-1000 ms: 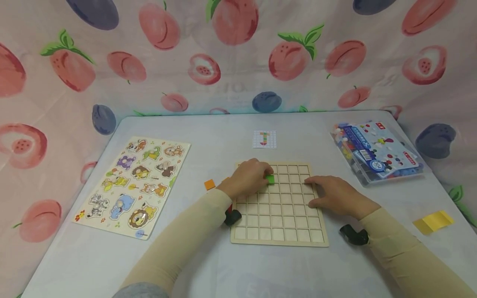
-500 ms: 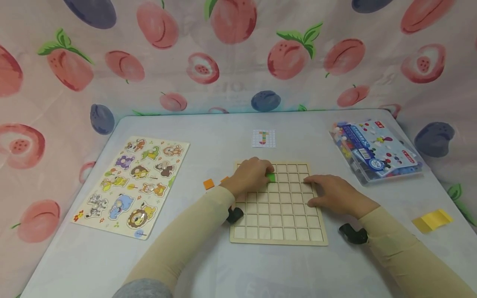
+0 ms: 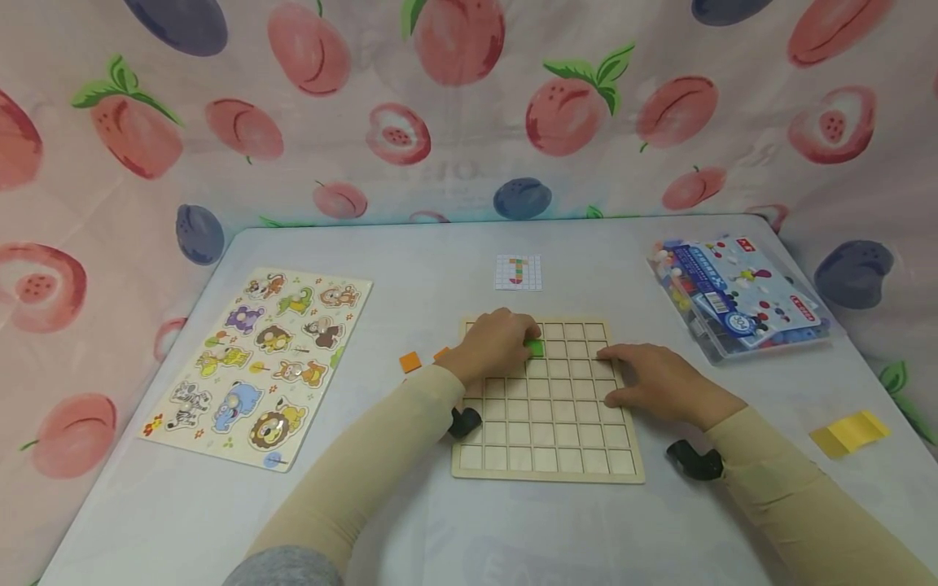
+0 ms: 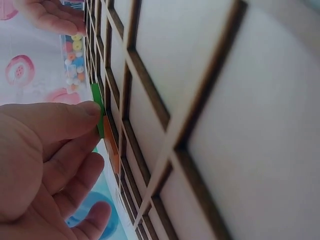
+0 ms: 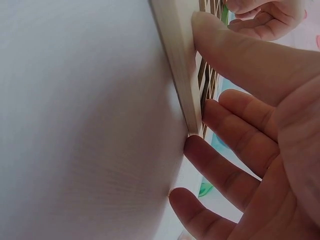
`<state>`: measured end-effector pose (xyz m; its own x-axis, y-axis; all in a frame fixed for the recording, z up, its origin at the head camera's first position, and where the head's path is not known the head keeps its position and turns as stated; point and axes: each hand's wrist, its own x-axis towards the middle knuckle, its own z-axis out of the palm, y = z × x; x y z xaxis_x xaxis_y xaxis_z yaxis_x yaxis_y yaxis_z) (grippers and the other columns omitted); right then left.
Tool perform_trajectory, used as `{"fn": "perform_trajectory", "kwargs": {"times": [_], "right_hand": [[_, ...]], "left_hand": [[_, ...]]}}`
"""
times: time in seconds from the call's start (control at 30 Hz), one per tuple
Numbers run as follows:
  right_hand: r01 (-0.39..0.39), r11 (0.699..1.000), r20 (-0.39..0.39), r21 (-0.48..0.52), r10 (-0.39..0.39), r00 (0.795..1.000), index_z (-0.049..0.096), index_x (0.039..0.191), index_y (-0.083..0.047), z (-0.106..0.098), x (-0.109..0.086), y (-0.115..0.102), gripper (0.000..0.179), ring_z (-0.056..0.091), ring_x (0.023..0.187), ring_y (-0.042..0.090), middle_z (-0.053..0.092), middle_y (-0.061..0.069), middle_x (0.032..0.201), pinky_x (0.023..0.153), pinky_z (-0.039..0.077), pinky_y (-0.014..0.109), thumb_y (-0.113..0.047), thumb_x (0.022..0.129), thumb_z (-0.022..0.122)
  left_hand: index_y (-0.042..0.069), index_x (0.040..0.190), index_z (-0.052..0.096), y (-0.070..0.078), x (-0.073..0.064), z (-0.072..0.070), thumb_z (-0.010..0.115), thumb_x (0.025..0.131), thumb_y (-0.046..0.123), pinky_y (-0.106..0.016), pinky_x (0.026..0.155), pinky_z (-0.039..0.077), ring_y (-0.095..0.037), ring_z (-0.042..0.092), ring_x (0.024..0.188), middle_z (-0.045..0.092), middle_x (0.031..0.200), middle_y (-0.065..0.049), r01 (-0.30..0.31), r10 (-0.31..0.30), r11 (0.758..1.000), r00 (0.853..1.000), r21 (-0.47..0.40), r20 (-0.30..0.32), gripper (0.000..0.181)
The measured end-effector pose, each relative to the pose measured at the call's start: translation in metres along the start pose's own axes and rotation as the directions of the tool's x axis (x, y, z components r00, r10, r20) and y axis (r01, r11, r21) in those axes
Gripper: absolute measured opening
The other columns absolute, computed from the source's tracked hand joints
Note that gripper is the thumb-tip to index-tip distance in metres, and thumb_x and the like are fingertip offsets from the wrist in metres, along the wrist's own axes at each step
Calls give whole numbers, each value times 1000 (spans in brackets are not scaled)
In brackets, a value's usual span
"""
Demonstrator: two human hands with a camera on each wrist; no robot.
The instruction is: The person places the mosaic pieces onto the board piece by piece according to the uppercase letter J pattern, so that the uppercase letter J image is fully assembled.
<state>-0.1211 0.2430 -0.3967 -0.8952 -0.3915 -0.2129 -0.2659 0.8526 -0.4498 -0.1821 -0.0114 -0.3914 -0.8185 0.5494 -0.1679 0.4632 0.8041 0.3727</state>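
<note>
The left hand (image 3: 501, 346) pinches a flat green tile (image 4: 97, 107) at the far middle of the pale wooden grid board (image 3: 548, 478); the right hand (image 3: 652, 381), fingers spread, touches its right edge; tilting could catch the tile on a ridge (image 4: 171, 137).

Tan-sleeved arms (image 3: 366, 464) reach over a wooden grid board (image 3: 548, 413) on a white tabletop (image 3: 557, 533), the left hand (image 3: 495, 345) touching a green square (image 3: 536, 349) in the board's far half, the right hand (image 3: 663, 382) at its right edge. A small pattern card (image 3: 518, 273) lies beyond the board; to the board's left lie an orange square (image 3: 410, 362) and an animal puzzle (image 3: 271, 358), to its right a clear box (image 3: 740, 297) and a yellow slip (image 3: 850, 434).
</note>
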Motion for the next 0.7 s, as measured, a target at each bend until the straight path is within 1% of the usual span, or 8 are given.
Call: {"fn": "perform_trajectory", "kwargs": {"times": [0.37,0.53,0.7], "right_hand": [[2,1000,0,-5,-2,1000,56,138,0,-1,0,-1,65,48,128,48,56,26,137,104,36,61,-26,84,81],[-6,1000,2,-11,6,1000,56,138,0,-1,0,-1,65,48,128,48,55,26,137,104,36,61,-26,84,81],[-8,1000,3,-8,8,1000,56,138,0,0,1,-1,65,47,128,48,55,26,137,104,36,61,-27,84,81]], "left_hand": [[16,126,70,1,0,1,64,98,15,-37,95,45,-18,58,106,70,118,2,-14,14,1000,1000,7,-9,29],[16,123,71,1,1,2,65,96,15,-36,92,46,-17,58,104,70,115,3,-11,11,1000,1000,0,-12,28],[17,122,71,2,1,2,65,96,13,-37,93,46,-17,58,105,70,114,4,-7,7,1000,1000,-6,-10,27]]}}
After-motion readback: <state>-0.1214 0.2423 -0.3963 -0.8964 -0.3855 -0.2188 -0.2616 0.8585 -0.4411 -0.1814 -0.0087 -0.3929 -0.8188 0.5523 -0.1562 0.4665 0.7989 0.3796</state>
